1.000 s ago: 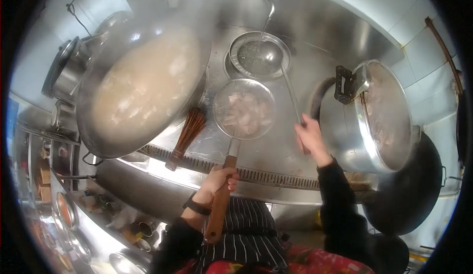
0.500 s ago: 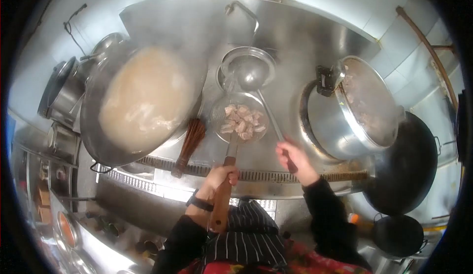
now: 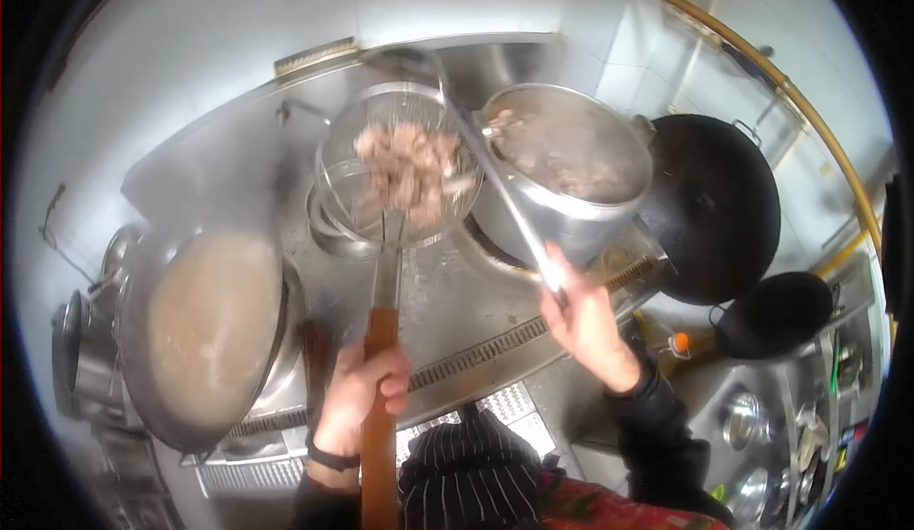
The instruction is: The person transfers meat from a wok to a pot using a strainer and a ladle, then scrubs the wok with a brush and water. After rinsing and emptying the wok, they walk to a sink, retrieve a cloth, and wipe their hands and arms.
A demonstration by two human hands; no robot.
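My left hand [image 3: 357, 389] is wrapped around the wooden handle of a wire strainer [image 3: 383, 292]. Chunks of pale cooked meat [image 3: 409, 173] fill its round mesh, raised above the stove and close to the left side of a tall steel pot [image 3: 562, 220]. In my right hand [image 3: 588, 325] is the long metal shaft of a ladle [image 3: 506, 195]. Its far end is blurred behind the strainer's rim. More meat and steaming liquid show inside the pot.
A big tilted wok [image 3: 133, 340] of cloudy liquid stands at the left. Dark empty woks [image 3: 714, 211] sit right of the pot. Below the strainer is a round steel container [image 3: 328, 230]. A slotted drain [image 3: 495, 349] runs along the stove's front edge.
The strainer of meat has lifted and come beside the tall pot. The ladle has left the round container and moved up with my right hand. My view has turned right.
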